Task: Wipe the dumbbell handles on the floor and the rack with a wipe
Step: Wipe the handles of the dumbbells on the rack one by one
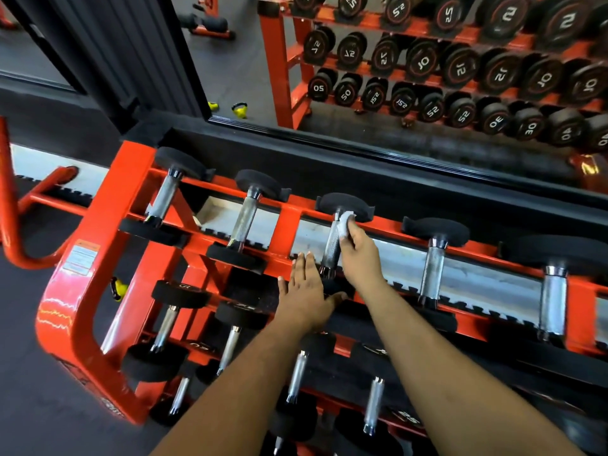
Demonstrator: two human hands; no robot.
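Right hand (360, 255) pinching white wipe (346, 224) vs top end of the handle (332, 246) on 3rd dumbbell, top row of orange rack (108, 225); fingers curled round wipe, wipe touching the chrome just below far head. Left hand (304, 291) flat, fingers straight & together, resting on near head of same dumbbell, holding nothing. Other dumbbells w/ chrome handles either side on top row, more on lower tiers. Mirror (427, 60) behind rack reflects numbered dumbbell heads. Yellow kettlebell (117, 288) on floor thru rack frame, left.
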